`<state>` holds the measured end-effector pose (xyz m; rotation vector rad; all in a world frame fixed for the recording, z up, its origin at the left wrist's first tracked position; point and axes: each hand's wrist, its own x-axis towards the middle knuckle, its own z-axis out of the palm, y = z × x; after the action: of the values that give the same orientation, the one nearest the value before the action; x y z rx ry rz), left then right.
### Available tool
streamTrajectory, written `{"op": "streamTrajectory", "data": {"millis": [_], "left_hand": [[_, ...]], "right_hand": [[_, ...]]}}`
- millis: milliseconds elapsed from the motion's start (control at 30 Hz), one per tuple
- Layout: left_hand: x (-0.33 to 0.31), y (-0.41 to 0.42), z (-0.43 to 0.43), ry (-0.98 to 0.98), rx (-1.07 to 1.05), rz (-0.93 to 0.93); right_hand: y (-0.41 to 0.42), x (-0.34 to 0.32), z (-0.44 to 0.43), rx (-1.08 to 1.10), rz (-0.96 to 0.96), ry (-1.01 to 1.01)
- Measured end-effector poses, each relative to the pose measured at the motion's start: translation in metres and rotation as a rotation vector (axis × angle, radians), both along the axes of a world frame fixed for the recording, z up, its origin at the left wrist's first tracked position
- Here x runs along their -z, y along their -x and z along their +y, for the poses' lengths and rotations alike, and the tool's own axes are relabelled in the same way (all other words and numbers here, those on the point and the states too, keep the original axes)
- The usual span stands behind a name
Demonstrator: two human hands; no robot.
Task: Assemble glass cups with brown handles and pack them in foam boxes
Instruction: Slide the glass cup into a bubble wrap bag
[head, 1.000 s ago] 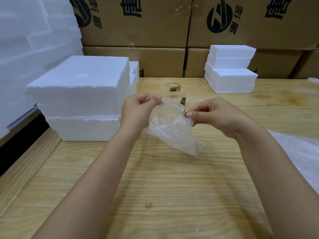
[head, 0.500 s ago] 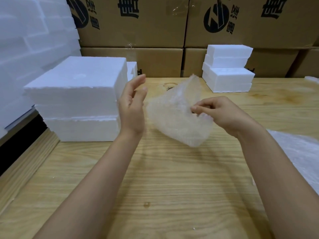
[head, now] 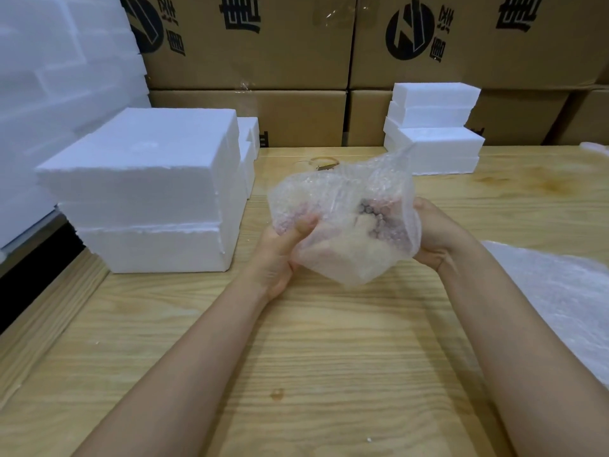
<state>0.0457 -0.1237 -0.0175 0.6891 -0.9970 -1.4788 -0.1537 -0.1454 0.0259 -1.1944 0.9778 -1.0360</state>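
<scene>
Looking through the head camera, I see both grips closed on the bubble wrap (head: 333, 196), which is held above the middle of the desk (head: 329, 357). The left grip (head: 280, 252) presses its thumb on the front, with its fingers behind. The right grip (head: 435, 232) curls around the side at 3 o'clock. I judge that the glass cup is inside. Only a dark shape (head: 370, 212), probably the brown handle, shows through the bubbles.

The wrap looks loose, and its flap stands open at 1 o'clock. If the bundle tips that way, the cup could slide out and hit the wood. A too hard squeeze could push the handle out of its place. At 12 o'clock, just behind the bundle, a clear thing with a brown part (head: 323, 163) stands on the desk, partly hidden. A forward push could knock it.

For moving, bare wood shows toward 6 o'clock, between the forearms. The big foam box stack (head: 148, 192) is near at 9 o'clock, so there is little room on that side. Smaller foam boxes (head: 431, 133) are at 1 o'clock, and spare wrap sheets (head: 560, 291) lie at 4 o'clock. The desk's edge runs at 8 o'clock.
</scene>
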Motion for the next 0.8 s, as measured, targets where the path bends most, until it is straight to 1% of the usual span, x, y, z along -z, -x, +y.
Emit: {"op": "streamTrajectory", "data": {"millis": [100,200,333,400,467,567,633,667,733,800], "left_hand": [[0.001,0.006,0.002,-0.010,-0.019,0.030],[0.000,0.012,0.004,0.008,-0.013,0.104],[0.003,0.015,0.000,0.027,-0.116,0.129],[0.005,0.015,-0.001,0.023,-0.148,0.169],[0.007,0.016,0.000,0.021,-0.160,0.186],[0.006,0.019,0.004,-0.036,-0.161,0.208],[0.006,0.018,0.005,-0.065,-0.118,0.203],[0.006,0.016,0.004,-0.048,-0.061,0.205],[0.006,0.011,0.004,-0.021,0.029,0.265],[0.004,0.009,0.004,-0.020,0.034,0.294]], "right_hand": [[-0.013,0.001,0.003,0.047,-0.021,0.033],[-0.032,0.006,0.010,0.111,0.035,0.095],[-0.060,0.018,0.018,0.183,0.068,0.148],[-0.068,0.022,0.019,0.171,0.090,0.198],[-0.071,0.026,0.020,0.136,0.157,0.227],[-0.071,0.031,0.020,0.109,0.203,0.248],[-0.070,0.031,0.018,0.120,0.177,0.231],[-0.069,0.030,0.017,0.123,0.156,0.214],[-0.065,0.029,0.013,0.133,0.143,0.188],[-0.060,0.029,0.011,0.143,0.157,0.174]]}}
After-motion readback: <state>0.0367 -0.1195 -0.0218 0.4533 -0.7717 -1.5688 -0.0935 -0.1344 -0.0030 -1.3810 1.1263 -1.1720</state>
